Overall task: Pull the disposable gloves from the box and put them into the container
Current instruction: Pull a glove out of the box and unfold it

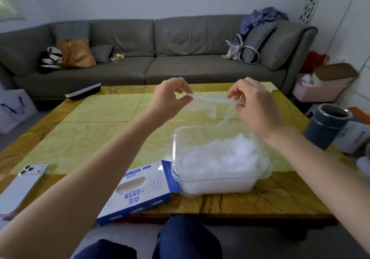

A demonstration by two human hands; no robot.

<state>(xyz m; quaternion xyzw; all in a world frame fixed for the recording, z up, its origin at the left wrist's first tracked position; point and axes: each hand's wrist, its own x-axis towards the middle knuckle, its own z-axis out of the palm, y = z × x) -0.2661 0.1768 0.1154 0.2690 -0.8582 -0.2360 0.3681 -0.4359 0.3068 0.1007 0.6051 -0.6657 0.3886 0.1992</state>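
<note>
Clear glove between left hand and right hand

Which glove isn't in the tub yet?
The glove pinched between the left hand and right hand, stretched out in the air. The other gloves all lie piled inside the tub.

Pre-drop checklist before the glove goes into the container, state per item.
1. Pinch of left hand on glove: ok.
2. Pinch of right hand on glove: ok.
3. Lid off container: ok.
4. Whole glove over container: cannot tell; its tail hangs near the far rim.
5. Room in container: ok, left part is low.
6. Opening of box faces up: ok.
</note>
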